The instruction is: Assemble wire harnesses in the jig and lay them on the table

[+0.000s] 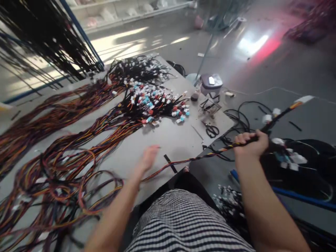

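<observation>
- Right grip (pixel 250 144): fingers wrapped tightly around the dark-sleeved wire bundle (pixel 278 118).
- Left grip (pixel 149 157): blurred over the worktop (pixel 180 138); I can't tell how far its fingers part.

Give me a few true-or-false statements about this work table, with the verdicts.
1. The right hand holds a wire bundle. True.
2. The left hand holds the scissors. False: the scissors lie on the table, apart from the left hand.
3. The shirt is plain red. False: the shirt has dark and white stripes.
4. Small plugs in several colours sit on the table. True.
5. The wire bundle lies wholly on the table. False: part reaches past the edge.
</observation>
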Tool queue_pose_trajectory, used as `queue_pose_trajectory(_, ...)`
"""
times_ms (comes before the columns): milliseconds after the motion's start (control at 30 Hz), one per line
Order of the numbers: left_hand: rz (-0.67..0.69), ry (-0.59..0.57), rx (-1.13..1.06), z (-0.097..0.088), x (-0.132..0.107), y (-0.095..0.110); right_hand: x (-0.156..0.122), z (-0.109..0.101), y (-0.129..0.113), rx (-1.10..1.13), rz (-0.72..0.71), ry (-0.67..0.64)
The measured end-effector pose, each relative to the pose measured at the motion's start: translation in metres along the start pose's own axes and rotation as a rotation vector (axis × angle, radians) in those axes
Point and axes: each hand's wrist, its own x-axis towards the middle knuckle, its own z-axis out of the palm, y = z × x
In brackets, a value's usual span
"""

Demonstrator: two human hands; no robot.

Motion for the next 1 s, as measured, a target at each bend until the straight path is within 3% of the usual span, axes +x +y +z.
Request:
queue_pose_trajectory(133, 0.028, -0.508, -0.051, 0.150, 0.064, 0.010, 0.074, 0.025, 0.014, 0.079, 0.081, -0.036)
queue_pose_trajectory(200, 0.045, -0.594, -0.008, 0.203, 0.105, 0.014, 0.123, 0.044, 0.021, 0.024, 0.071, -0.085)
queue_pose_trajectory(267, 0.032, -0.553, 0.041, 0.231, 0.154, 0.014, 0.175, 0.068, 0.029, -0.054, 0.062, -0.160)
queue_pose_trajectory(400, -0.106, -0.447, 0.087, 0.243, 0.257, 0.006, 0.261, 0.122, 0.052, -0.135, 0.051, -0.190)
queue_pose_trajectory(500, -0.216, -0.315, 0.116, 0.251, 0.305, -0.006, 0.300, 0.148, 0.074, -0.216, 0.021, -0.160)
queue_pose_trajectory(633, -0.376, -0.219, 0.034, 0.264, 0.319, -0.019, 0.334, 0.159, 0.096, -0.476, -0.030, -0.173)
queue_pose_trajectory(733, -0.457, -0.353, -0.151, 0.265, 0.316, -0.019, 0.354, 0.168, 0.092, -0.860, -0.177, -0.363)
queue_pose_trajectory(800, -0.485, -0.439, -0.256, 0.263, 0.316, -0.016, 0.355, 0.172, 0.082, -1.185, -0.274, -0.530)
queue_pose_trajectory(867, -0.475, -0.456, -0.305, 0.262, 0.316, -0.014, 0.337, 0.163, 0.073, -1.429, -0.372, -0.612)
queue_pose_trajectory(933, -0.452, -0.437, -0.299, 0.261, 0.317, -0.013, 0.298, 0.136, 0.076, -1.533, -0.472, -0.659)
queue_pose_trajectory(1000, -0.437, -0.420, -0.277, 0.262, 0.317, -0.013, 0.248, 0.097, 0.095, -1.585, -0.442, -0.834)
